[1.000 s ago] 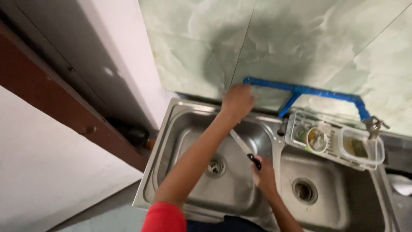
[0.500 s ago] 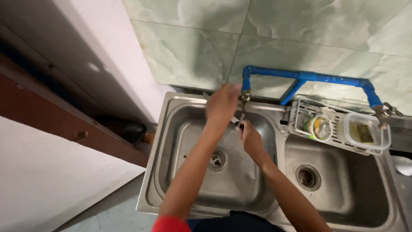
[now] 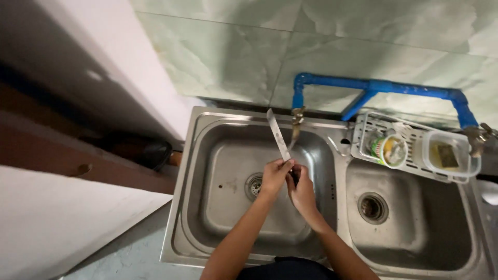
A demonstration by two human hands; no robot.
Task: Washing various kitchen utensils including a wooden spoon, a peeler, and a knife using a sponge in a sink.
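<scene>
Both hands meet over the left sink basin point(image 3: 228, 218): left hand point(image 3: 275, 176) pinches the knife point(image 3: 278, 136) blade near its base, right hand point(image 3: 302, 193) is closed around the handle. Blade points toward 11 o'clock, beside the tap point(image 3: 296, 122). Best to rub away from the edge, fingers flat, grip firm.

One view only, from your head, tilted steeply down over the double sink point(image 3: 207, 155). You stand at its front edge, facing the tiled wall point(image 3: 223, 57). Your left hand point(image 3: 274, 175) and right hand point(image 3: 302, 193) meet about frame centre, at mid range, forearms entering from the bottom. Past the grip: tap point(image 3: 296, 120) and blue pipe point(image 3: 378, 86). Right of it: second basin point(image 3: 415, 218), rack point(image 3: 363, 137). Left: dark cabinet point(image 3: 57, 150). No second view to share with.
</scene>
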